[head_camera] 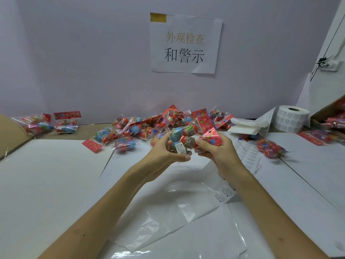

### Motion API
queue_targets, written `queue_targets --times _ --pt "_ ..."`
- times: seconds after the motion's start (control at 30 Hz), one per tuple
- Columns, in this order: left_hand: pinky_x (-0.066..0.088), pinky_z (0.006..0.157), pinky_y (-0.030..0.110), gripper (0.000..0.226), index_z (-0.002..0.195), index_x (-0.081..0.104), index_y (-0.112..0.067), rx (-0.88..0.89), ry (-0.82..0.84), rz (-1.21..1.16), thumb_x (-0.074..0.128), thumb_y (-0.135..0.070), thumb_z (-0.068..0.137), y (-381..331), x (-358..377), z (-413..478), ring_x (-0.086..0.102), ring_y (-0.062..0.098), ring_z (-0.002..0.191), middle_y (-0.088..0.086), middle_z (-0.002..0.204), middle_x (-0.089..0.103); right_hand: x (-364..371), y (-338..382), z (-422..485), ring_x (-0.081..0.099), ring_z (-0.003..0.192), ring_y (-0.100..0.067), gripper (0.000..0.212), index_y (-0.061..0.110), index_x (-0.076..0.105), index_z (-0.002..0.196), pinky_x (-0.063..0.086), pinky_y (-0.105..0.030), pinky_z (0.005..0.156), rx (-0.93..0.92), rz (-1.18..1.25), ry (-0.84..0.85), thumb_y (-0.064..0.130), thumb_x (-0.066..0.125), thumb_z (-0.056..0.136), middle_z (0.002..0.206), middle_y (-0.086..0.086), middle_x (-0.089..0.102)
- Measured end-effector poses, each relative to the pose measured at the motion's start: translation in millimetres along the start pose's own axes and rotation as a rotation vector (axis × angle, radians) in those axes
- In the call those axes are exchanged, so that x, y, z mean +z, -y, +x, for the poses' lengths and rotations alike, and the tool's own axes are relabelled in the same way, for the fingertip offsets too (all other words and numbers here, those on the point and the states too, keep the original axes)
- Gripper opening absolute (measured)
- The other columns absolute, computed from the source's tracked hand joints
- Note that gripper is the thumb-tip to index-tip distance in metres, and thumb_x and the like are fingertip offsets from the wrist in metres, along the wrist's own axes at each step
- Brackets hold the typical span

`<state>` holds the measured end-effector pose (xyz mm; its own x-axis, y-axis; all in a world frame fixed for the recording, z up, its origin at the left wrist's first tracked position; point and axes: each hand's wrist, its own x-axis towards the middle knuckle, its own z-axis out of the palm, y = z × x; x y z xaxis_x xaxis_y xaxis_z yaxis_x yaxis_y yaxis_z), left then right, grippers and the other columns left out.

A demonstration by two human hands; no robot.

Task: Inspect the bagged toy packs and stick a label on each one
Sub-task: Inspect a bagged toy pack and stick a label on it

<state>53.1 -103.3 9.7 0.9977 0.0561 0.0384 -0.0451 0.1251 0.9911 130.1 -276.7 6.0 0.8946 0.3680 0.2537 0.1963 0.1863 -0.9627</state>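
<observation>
**Both hands hold one toy pack over the counter**

Head view: the pack (188, 136) is held in the air above the middle of the counter (46, 174), just in front of the pile (147, 126). It is a clear, crinkly plastic bag of glossy round balls, mostly red with a blue-green one. A shiny red header (212, 138) printed with flowers closes its right end. A small white rectangular label (180, 148) with black print and a warning triangle is stuck on the bag's lower left.

The left hand (164, 156) curls round the pack's lower left, with the thumb beneath, close to the label. The right hand (218, 152) grips the header end, its fingers wrapped under it.

The pile is a loose heap of the same bagged balls with red headers, lying against the wall. Two packs (50, 122) lie at the far left beside a brown cardboard flap (11, 133). A lone pack (269, 147) lies on the right.

A thick white roll (291, 118) of labels stands at the right rear. Its paper strip (248, 154) lies flat on the counter, reaching near the right hand. Folded white paper (246, 126) sits beside the roll.

A sheet of clear, wrinkled film (177, 206) lies under the forearms and catches the light. The counter is matte white. A paper sign (184, 43) with gold and black characters hangs on the pale wall.
</observation>
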Motion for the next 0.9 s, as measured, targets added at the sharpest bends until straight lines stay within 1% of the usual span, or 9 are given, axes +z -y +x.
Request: queue_targets --times 0.07,0.13,0.37,0.47,0.53,0.6,0.7,0.8,0.9 --pt "0.059 0.081 0.028 0.069 0.138 0.05 -0.013 0.019 0.004 -0.048 0.081 -0.013 0.075 -0.2 1.8 -1.1 0.073 0.029 0.103 0.017 0.121 0.07 -0.7 -0.4 0.6 0.075 0.071 -0.016 0.017 0.019 0.069 0.099 0.057 -0.021 0.063 -0.005 0.01 -0.007 0.009 0.077 0.087 0.081 0.0 0.077" --pt "0.06 0.08 0.029 0.064 0.136 0.052 -0.012 0.021 -0.013 -0.089 0.079 -0.018 0.078 1.0 1.6 -1.1 0.074 0.032 0.102 0.014 0.118 0.073 -1.0 0.0 0.9 0.075 0.072 -0.015 0.017 0.019 0.07 0.1 0.057 -0.021 0.064 -0.019 -0.002 -0.004 0.01 0.077 0.087 0.081 0.001 0.077" --pt "0.062 0.079 0.035 0.052 0.132 0.054 -0.013 0.019 -0.063 -0.059 0.074 0.0 0.087 4.6 -2.5 2.6 0.075 0.034 0.096 0.012 0.108 0.077 -1.5 -1.3 0.4 0.074 0.087 -0.013 0.021 0.024 0.068 0.104 0.058 -0.022 0.068 -0.045 -0.099 0.031 0.012 0.076 0.089 0.09 0.008 0.077" --pt "0.062 0.078 0.034 0.053 0.134 0.053 -0.013 0.025 -0.14 0.043 0.073 0.002 0.087 5.1 -4.9 3.2 0.076 0.03 0.093 0.016 0.111 0.073 -1.6 1.7 0.0 0.07 0.102 -0.016 0.027 0.024 0.068 0.114 0.057 -0.029 0.083 -0.013 -0.117 0.101 0.02 0.076 0.089 0.104 0.004 0.076" --pt "0.061 0.076 0.032 0.053 0.134 0.053 -0.013 0.033 -0.196 0.099 0.073 0.002 0.087 6.1 -7.3 3.4 0.076 0.027 0.091 0.016 0.112 0.073 -3.6 4.8 0.2 0.068 0.11 -0.018 0.038 0.026 0.066 0.12 0.054 -0.036 0.093 0.001 -0.069 0.097 0.03 0.078 0.084 0.11 0.004 0.075" --pt "0.058 0.076 0.03 0.054 0.134 0.054 -0.015 0.049 -0.208 0.168 0.073 0.003 0.086 6.5 -8.8 3.7 0.075 0.023 0.09 0.014 0.111 0.074 -5.3 6.6 1.3 0.067 0.114 -0.019 0.04 0.026 0.066 0.122 0.054 -0.039 0.096 -0.001 -0.042 0.067 0.029 0.079 0.084 0.115 0.003 0.074" --pt "0.058 0.074 0.026 0.05 0.132 0.056 -0.017 0.055 -0.152 0.261 0.074 -0.004 0.088 8.6 -8.2 4.5 0.073 0.016 0.088 0.009 0.108 0.074 -4.4 1.9 1.7 0.071 0.104 -0.015 0.033 0.022 0.068 0.117 0.057 -0.036 0.089 -0.002 -0.104 0.024 0.023 0.078 0.086 0.108 0.004 0.076" --pt "0.057 0.071 0.025 0.04 0.129 0.059 -0.021 0.065 -0.101 0.317 0.074 -0.026 0.092 11.3 -3.8 4.8 0.073 0.018 0.09 0.005 0.104 0.076 -3.2 -1.1 1.0 0.075 0.089 -0.016 0.021 0.021 0.071 0.105 0.059 -0.025 0.069 -0.002 -0.15 0.014 0.018 0.079 0.086 0.093 0.004 0.078" --pt "0.058 0.069 0.023 0.033 0.121 0.065 -0.022 0.063 -0.141 0.273 0.069 -0.038 0.093 10.9 -2.8 3.6 0.076 0.019 0.086 0.0 0.097 0.079 -2.8 -0.4 0.8 0.076 0.085 -0.015 0.019 0.021 0.072 0.1 0.057 -0.023 0.066 -0.019 -0.173 0.016 0.017 0.081 0.084 0.092 0.001 0.079"
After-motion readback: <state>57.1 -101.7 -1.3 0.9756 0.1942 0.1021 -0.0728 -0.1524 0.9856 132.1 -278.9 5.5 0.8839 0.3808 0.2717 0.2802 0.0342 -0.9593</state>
